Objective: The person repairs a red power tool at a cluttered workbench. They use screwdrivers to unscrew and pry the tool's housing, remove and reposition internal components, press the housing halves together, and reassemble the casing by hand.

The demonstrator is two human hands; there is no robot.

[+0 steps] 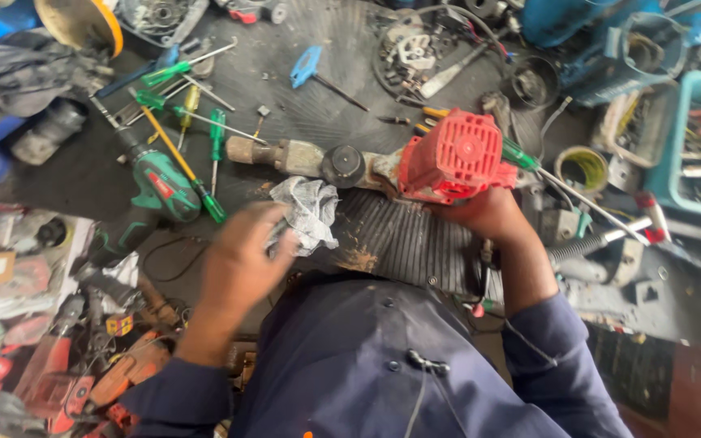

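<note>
Left hand (241,259) grips grey rag (306,212) w/ me just below red hammer drill (448,158); right hand (484,212) clasps drill's body. I'd keep it pinned, wipe firmly.

One red power tool (448,158), one grey rag (308,211), one green drill (160,186), two hands, left (241,259), right (488,212)

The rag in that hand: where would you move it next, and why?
Probably a short move up and right, bringing the rag onto the grey metal body of the power tool. The left hand grips the rag just below that body, while the right hand holds the tool's red housing from underneath. Brown dust lies on the ribbed mat beside it, so wiping seems likely.
</note>
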